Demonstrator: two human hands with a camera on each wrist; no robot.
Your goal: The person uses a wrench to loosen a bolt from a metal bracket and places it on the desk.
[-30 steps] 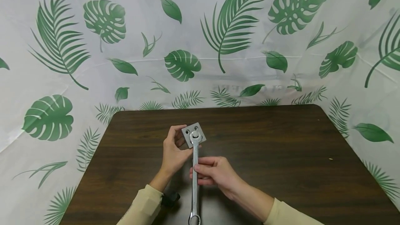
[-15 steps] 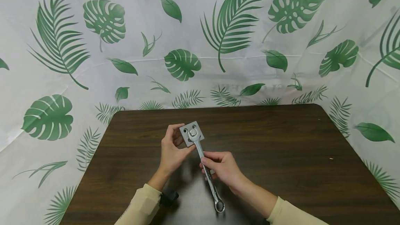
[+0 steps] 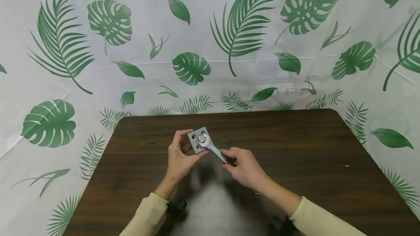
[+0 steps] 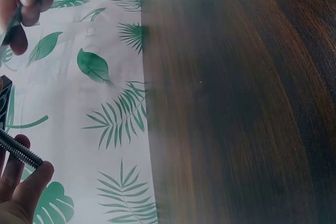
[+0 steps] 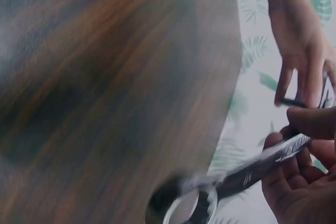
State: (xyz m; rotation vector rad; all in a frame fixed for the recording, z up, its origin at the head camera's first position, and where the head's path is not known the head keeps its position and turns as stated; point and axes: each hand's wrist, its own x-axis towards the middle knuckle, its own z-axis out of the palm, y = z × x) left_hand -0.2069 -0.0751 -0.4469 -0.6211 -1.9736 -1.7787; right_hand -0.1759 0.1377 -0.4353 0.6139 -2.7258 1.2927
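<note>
My left hand (image 3: 180, 163) holds a square grey metal plate (image 3: 193, 142) with several holes, tilted up above the table. A bolt head (image 3: 201, 139) sits on the plate's face. Behind the plate, the left wrist view shows the bolt's threaded shank (image 4: 21, 150), its tip by a fingertip of the left hand. One end of a silver combination wrench (image 3: 216, 152) is around the bolt head. My right hand (image 3: 246, 168) grips the wrench along its shaft, thumb against it. The ring end (image 5: 207, 203) points out past this hand in the right wrist view.
A dark wood-grain table (image 3: 311, 156) lies under both hands. Behind it hangs a white cloth (image 3: 147, 21) printed with green leaves. A tiny pale speck (image 3: 347, 166) lies on the table at the right.
The wrench has swung counter-clockwise about the bolt head, its shaft going from pointing straight down to pointing down-right. The right hand moved right and up with it. The plate shifted slightly left.
</note>
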